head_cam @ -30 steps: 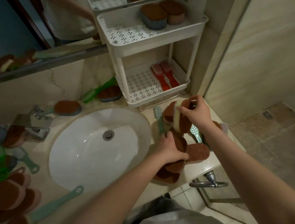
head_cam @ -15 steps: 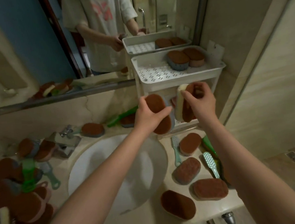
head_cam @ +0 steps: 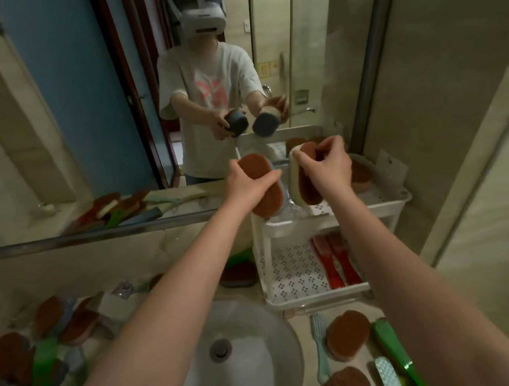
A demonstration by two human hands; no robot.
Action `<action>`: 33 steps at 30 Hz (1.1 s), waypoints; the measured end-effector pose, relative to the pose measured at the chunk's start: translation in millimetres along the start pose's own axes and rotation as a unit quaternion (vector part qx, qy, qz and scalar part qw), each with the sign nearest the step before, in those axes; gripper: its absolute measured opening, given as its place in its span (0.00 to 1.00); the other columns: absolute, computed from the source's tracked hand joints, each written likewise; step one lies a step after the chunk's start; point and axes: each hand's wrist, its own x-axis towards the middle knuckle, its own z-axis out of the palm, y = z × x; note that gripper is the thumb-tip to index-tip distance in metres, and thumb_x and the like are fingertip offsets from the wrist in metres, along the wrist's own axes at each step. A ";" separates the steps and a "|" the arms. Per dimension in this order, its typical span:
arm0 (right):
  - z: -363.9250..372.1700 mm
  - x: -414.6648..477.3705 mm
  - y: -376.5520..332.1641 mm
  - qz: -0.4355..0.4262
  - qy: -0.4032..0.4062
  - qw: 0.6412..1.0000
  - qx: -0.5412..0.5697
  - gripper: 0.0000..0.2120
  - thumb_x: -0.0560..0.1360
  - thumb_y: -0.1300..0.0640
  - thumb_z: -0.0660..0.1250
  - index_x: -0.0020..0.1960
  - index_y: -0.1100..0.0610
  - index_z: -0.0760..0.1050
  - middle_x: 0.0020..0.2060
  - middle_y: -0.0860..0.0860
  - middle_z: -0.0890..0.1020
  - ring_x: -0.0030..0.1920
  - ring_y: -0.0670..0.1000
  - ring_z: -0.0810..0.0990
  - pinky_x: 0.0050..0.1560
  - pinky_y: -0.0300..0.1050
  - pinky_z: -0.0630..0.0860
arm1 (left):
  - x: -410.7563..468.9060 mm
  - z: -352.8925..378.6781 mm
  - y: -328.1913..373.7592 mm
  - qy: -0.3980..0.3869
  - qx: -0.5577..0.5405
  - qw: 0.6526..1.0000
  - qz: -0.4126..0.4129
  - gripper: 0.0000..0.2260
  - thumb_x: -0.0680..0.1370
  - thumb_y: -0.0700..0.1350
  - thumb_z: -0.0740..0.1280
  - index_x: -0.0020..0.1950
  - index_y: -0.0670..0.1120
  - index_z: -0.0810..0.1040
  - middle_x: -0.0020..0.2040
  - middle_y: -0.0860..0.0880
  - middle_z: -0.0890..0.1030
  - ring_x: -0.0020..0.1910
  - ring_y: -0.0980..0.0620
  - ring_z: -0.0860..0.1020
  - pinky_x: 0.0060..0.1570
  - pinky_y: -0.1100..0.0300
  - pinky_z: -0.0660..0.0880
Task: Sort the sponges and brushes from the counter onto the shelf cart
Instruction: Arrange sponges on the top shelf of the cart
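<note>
My left hand (head_cam: 247, 184) grips a brown oval sponge with a blue base (head_cam: 264, 188), held just above the left side of the white shelf cart's top tray (head_cam: 372, 208). Beside it my right hand (head_cam: 327, 165) holds a brown sponge with a cream base (head_cam: 304, 179), tilted on edge over the same tray. Another sponge (head_cam: 360, 174) lies at the tray's back right. The cart's lower tray (head_cam: 291, 280) holds red brushes (head_cam: 335, 261).
A round white sink (head_cam: 244, 362) lies below my arms. Sponges (head_cam: 347, 336) and green and teal brushes (head_cam: 391, 347) lie on the counter to its right. A heap of sponges and brushes (head_cam: 27, 355) fills the counter at left. A wall mirror (head_cam: 79, 111) stands ahead.
Both hands have risen from the counter with a sponge each and now hover over the cart's top tray. The camera has tilted upward.
</note>
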 end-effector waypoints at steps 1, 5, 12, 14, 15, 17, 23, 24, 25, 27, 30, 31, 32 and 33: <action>6.9 8.5 2.1 -0.009 -0.014 0.999 -0.037 0.19 0.70 0.45 0.72 0.50 0.54 0.67 0.47 0.50 0.75 0.48 0.51 0.75 0.45 0.43 0.68 | 7.4 0.4 -1.0 0.005 0.003 1.000 -0.011 0.40 0.69 0.58 0.72 0.73 0.47 0.55 0.69 0.44 0.66 0.66 0.42 0.69 0.59 0.50 0.69; 36.1 32.5 15.2 -0.052 -0.086 0.978 -0.186 0.18 0.71 0.45 0.70 0.49 0.54 0.66 0.44 0.51 0.75 0.46 0.53 0.75 0.42 0.46 0.67 | 27.9 1.9 -6.4 0.025 -0.001 0.999 -0.036 0.39 0.69 0.58 0.72 0.72 0.47 0.55 0.69 0.44 0.67 0.64 0.42 0.70 0.53 0.52 0.69; 49.1 42.1 33.8 -0.128 -0.160 0.914 -0.350 0.19 0.78 0.43 0.61 0.55 0.59 0.74 0.51 0.57 0.79 0.49 0.57 0.78 0.42 0.46 0.70 | 39.9 -0.7 -13.8 0.031 -0.002 0.999 -0.040 0.36 0.70 0.59 0.71 0.70 0.46 0.58 0.64 0.46 0.69 0.54 0.48 0.70 0.51 0.54 0.68; 38.0 37.4 36.4 -0.186 -0.136 0.914 -0.333 0.18 0.78 0.44 0.60 0.53 0.58 0.76 0.51 0.56 0.79 0.50 0.57 0.77 0.46 0.49 0.72 | 42.4 -0.4 -14.5 0.031 0.003 0.999 -0.041 0.37 0.70 0.60 0.71 0.70 0.46 0.58 0.64 0.45 0.69 0.57 0.47 0.71 0.53 0.53 0.69; 31.1 32.9 38.3 -0.217 -0.140 0.906 -0.334 0.17 0.77 0.44 0.60 0.56 0.56 0.77 0.54 0.55 0.78 0.54 0.57 0.76 0.52 0.50 0.72 | 43.8 0.0 -14.7 0.033 0.007 0.999 -0.042 0.37 0.69 0.60 0.71 0.70 0.46 0.58 0.65 0.45 0.69 0.59 0.45 0.71 0.55 0.51 0.70; 19.5 23.2 42.3 -0.240 -0.211 0.876 -0.362 0.20 0.76 0.43 0.61 0.65 0.50 0.74 0.64 0.51 0.75 0.65 0.55 0.71 0.67 0.57 0.64 | 48.3 1.6 -14.8 0.043 0.013 0.998 -0.044 0.39 0.68 0.62 0.71 0.70 0.46 0.59 0.66 0.45 0.69 0.62 0.43 0.71 0.60 0.48 0.71; 10.6 39.5 51.6 -0.172 -0.282 0.843 -0.425 0.24 0.77 0.39 0.58 0.72 0.43 0.65 0.73 0.44 0.65 0.75 0.53 0.57 0.71 0.67 0.44 | 61.3 13.0 -6.5 0.036 0.062 0.996 -0.045 0.37 0.67 0.64 0.71 0.67 0.47 0.60 0.67 0.45 0.68 0.63 0.43 0.71 0.56 0.51 0.71; 10.1 42.4 53.0 -0.156 -0.286 0.848 -0.419 0.25 0.77 0.38 0.58 0.72 0.43 0.65 0.73 0.44 0.65 0.75 0.54 0.58 0.71 0.67 0.44 | 63.5 16.8 -5.3 0.027 0.069 0.996 -0.038 0.37 0.67 0.63 0.71 0.67 0.47 0.61 0.66 0.45 0.68 0.62 0.44 0.71 0.55 0.52 0.70; 10.4 43.7 55.2 -0.145 -0.291 0.852 -0.410 0.25 0.77 0.38 0.58 0.72 0.43 0.66 0.73 0.44 0.65 0.74 0.54 0.58 0.71 0.67 0.45 | 65.2 21.2 -4.4 0.016 0.080 0.996 -0.032 0.37 0.68 0.62 0.71 0.67 0.46 0.61 0.66 0.44 0.69 0.62 0.44 0.71 0.54 0.52 0.71; 11.9 44.6 59.9 -0.135 -0.290 0.868 -0.380 0.22 0.78 0.39 0.56 0.71 0.43 0.67 0.73 0.44 0.65 0.74 0.53 0.59 0.71 0.68 0.47 | 68.8 30.9 -2.9 -0.008 0.130 0.991 -0.023 0.40 0.67 0.62 0.71 0.70 0.45 0.59 0.68 0.44 0.67 0.63 0.43 0.71 0.55 0.51 0.72; 11.0 48.0 64.3 -0.097 -0.286 0.903 -0.306 0.19 0.81 0.44 0.51 0.69 0.44 0.70 0.72 0.43 0.66 0.74 0.51 0.58 0.72 0.64 0.46 | 72.8 44.1 -3.8 -0.021 0.282 0.959 -0.010 0.44 0.67 0.65 0.69 0.74 0.44 0.56 0.72 0.42 0.64 0.69 0.41 0.65 0.64 0.49 0.68; 10.3 49.3 65.2 -0.088 -0.288 0.909 -0.289 0.19 0.82 0.44 0.49 0.68 0.44 0.71 0.72 0.42 0.67 0.75 0.51 0.58 0.72 0.63 0.45 | 72.9 47.3 -5.4 -0.017 0.334 0.942 -0.004 0.44 0.68 0.66 0.67 0.74 0.44 0.56 0.73 0.42 0.62 0.71 0.41 0.62 0.67 0.48 0.64; 9.7 49.9 65.2 -0.084 -0.289 0.911 -0.281 0.20 0.82 0.45 0.49 0.68 0.43 0.71 0.72 0.42 0.67 0.75 0.50 0.58 0.72 0.62 0.44 | 73.4 50.1 -7.7 -0.017 0.374 0.927 -0.001 0.43 0.69 0.67 0.65 0.75 0.43 0.55 0.75 0.42 0.59 0.73 0.41 0.58 0.69 0.46 0.61; 9.6 50.5 65.9 -0.081 -0.291 0.912 -0.277 0.20 0.82 0.45 0.48 0.68 0.43 0.71 0.72 0.41 0.66 0.75 0.50 0.57 0.72 0.62 0.44 | 74.2 52.4 -10.6 -0.022 0.399 0.917 0.001 0.42 0.71 0.67 0.63 0.75 0.44 0.55 0.76 0.42 0.55 0.74 0.40 0.54 0.70 0.45 0.58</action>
